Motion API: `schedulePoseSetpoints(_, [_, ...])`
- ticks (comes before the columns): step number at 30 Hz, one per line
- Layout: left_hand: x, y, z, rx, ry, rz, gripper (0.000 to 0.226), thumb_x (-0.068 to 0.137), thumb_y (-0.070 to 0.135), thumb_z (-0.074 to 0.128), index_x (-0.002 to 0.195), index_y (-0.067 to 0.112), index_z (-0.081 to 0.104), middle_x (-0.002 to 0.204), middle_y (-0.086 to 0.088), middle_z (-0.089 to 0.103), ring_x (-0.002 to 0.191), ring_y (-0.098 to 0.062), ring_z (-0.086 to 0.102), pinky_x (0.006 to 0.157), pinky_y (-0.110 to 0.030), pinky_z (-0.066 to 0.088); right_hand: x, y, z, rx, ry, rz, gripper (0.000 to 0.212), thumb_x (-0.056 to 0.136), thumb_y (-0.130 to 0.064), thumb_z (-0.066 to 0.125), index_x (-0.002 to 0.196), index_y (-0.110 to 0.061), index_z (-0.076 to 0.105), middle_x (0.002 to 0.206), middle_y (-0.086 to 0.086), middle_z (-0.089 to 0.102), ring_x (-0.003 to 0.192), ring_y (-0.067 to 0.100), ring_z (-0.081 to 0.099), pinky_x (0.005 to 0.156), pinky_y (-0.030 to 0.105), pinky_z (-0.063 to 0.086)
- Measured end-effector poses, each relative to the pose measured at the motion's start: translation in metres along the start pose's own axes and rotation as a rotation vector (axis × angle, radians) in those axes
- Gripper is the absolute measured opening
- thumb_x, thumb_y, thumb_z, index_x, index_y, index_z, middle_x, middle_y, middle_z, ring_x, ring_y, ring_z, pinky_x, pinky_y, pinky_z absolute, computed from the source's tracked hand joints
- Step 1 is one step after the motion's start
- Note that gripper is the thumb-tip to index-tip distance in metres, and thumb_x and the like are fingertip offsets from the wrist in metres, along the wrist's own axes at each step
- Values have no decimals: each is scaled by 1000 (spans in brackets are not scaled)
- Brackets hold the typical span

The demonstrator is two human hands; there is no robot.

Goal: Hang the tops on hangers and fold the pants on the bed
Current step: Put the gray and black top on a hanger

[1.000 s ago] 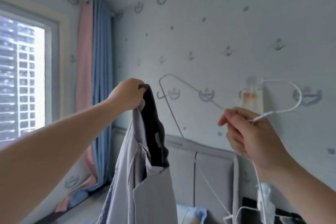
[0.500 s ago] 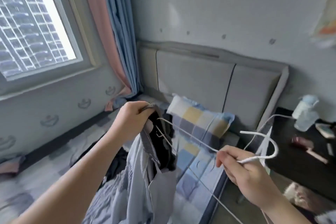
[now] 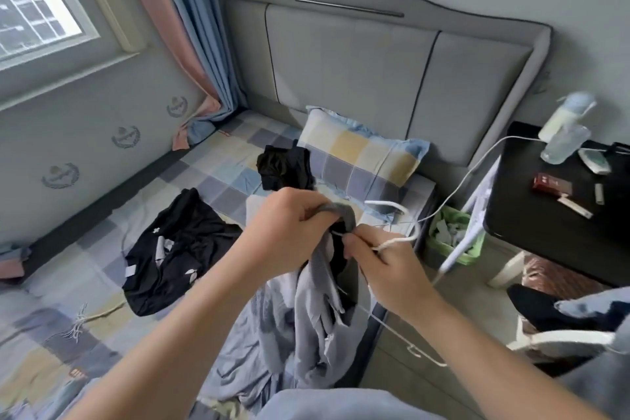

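My left hand (image 3: 289, 232) grips the collar of a light grey zip top (image 3: 313, 314) with a dark lining, which hangs down over the bed's near edge. My right hand (image 3: 381, 266) pinches a thin white wire hanger (image 3: 402, 235) right beside the collar, its hook curving up to the right and one arm running down past my wrist. One end of the hanger sits at the neck opening. A black garment with white marks (image 3: 170, 249) lies spread on the bed (image 3: 85, 283). Another black garment (image 3: 284, 167) is bunched by the pillow.
A checked pillow (image 3: 361, 153) leans on the grey headboard (image 3: 375, 54). To the right stands a black bedside table (image 3: 545, 215) with a bottle, a cup and small items, a green bin (image 3: 450, 235) beside it. White cable runs across. Window and curtains at left.
Both hands came down from in front of the wall to over the bed. My right hand brought the hanger up against the top's collar, and the hands are now close together.
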State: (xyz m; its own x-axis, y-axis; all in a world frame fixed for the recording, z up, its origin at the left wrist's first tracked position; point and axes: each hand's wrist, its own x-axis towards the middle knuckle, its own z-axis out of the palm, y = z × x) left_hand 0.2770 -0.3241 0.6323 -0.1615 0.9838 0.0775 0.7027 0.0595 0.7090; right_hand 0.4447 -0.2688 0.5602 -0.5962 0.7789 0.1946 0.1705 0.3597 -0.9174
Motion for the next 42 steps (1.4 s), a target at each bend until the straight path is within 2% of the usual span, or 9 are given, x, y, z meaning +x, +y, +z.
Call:
schedulePoseSetpoints(4, [-10,-4,2,87,-149,118,27,94,44,60,117,36,72,93,19,62,86,-4,56,72,-15,41,-4,-2,-18,65,33,-39,31,99,-23,51,70,-29,58,53,-11,43,53,4,37,53,20,29])
schedulePoseSetpoints(7, [-6,-11,-3,491,-24,306,45,89,63,46,121,41,68,111,14,54,110,-13,44,93,-31,33,-5,-2,-26,82,12,-49,30,99,-25,53,70,-23,60,51,-11,43,50,4,36,52,22,28])
schedulePoseSetpoints(15, [3,-26,-15,352,-9,455,29,102,39,52,102,17,72,88,12,66,77,-2,56,61,-19,45,-5,5,-75,-102,42,-52,25,93,-55,58,89,-35,72,68,5,62,56,28,50,55,38,41])
schedulePoseSetpoints(20, [4,-30,-12,255,15,414,30,101,33,52,102,12,73,83,12,61,71,-4,54,61,-19,44,-19,19,-79,-144,106,18,22,97,-37,48,92,-36,70,65,-8,58,60,8,51,60,23,41])
schedulePoseSetpoints(25, [-6,-19,25,141,-27,369,25,101,16,57,78,7,59,69,13,48,63,-11,49,57,-29,40,-19,12,-45,-204,16,-52,18,101,-16,55,97,-11,71,65,-21,56,60,3,51,61,12,37])
schedulePoseSetpoints(29, [-9,-28,34,51,15,303,27,100,14,58,74,7,58,66,13,45,62,-8,46,57,-18,32,-17,11,-46,-236,77,-18,16,98,-11,60,102,-11,76,77,-18,64,79,5,61,76,19,45])
schedulePoseSetpoints(34, [-11,-39,26,-48,132,174,27,100,16,57,78,1,61,63,-2,51,55,-13,44,51,-18,31,-30,22,-40,-401,416,-207,17,93,-11,64,109,-8,70,107,-1,65,108,17,60,96,38,48])
schedulePoseSetpoints(40, [-15,-34,20,-152,332,163,29,101,18,56,81,-2,62,63,-8,52,50,-13,39,46,-18,27,-27,31,-5,-101,-1,106,40,96,-19,65,125,-45,54,116,-24,64,111,3,59,90,21,50])
schedulePoseSetpoints(42, [-16,-32,24,-185,352,170,31,99,24,55,82,0,62,64,-9,52,52,-14,40,47,-22,29,-18,35,6,-65,-83,173,31,97,-23,62,123,-41,59,115,-21,65,109,2,59,89,18,49])
